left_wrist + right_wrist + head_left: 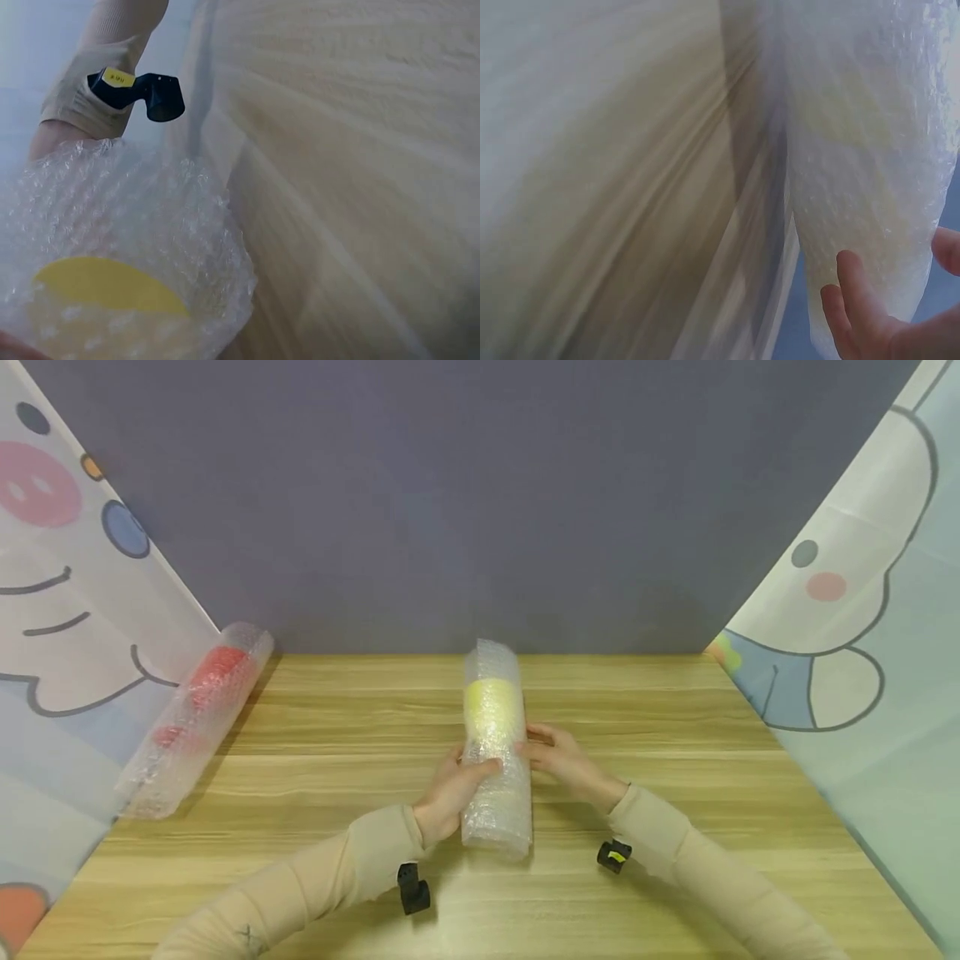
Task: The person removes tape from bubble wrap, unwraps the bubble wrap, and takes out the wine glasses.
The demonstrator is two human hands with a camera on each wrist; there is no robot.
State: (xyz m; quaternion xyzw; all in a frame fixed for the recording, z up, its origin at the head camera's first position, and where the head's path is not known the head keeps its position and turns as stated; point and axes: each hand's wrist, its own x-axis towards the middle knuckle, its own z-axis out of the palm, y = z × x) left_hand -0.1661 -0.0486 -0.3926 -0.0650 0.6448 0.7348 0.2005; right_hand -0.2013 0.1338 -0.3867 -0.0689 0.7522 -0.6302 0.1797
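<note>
A long bubble-wrapped roll [495, 777] with a yellow band showing through it lies lengthwise between my hands. My left hand [452, 789] grips its near left side, thumb laid over the top; the fingers underneath are hidden. On the opposite side, my right hand [566, 762] touches the wrap with fairly straight fingers. The right wrist view shows those fingers [862, 300] lightly spread against the clear wrap [855, 172], thumb near its edge. Through the bubbles in the left wrist view, a yellow patch [112, 285] appears.
A second bubble-wrapped roll [195, 718], with red inside, leans slantwise along the left edge of the wooden table [637, 710]. A dark grey panel [480, 502] rises behind the table, and cartoon-printed sheets [840, 568] flank both sides.
</note>
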